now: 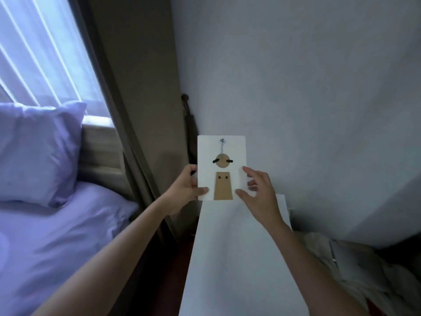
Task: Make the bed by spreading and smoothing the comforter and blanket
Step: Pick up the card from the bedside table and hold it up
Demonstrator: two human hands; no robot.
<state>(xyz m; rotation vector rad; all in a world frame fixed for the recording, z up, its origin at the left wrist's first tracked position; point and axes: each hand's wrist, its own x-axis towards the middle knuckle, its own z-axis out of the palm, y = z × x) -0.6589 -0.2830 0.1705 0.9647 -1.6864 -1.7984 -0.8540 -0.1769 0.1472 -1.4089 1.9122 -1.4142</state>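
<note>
Hands [222, 190] grip flat white card [222, 153]

Curtain [136, 142] and white table [239, 258] seemingly pinch bedside gap.

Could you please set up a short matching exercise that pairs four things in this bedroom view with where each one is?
Things:
1. pillow
2. white card
3. curtain
4. crumpled cloth

Places:
A. lower right, beside the white surface
B. between the left hand and right hand
C. hanging between the window and the wall corner
D. at the head of the bed, under the window

Pairs: 1-D, 2-B, 3-C, 4-A
</note>
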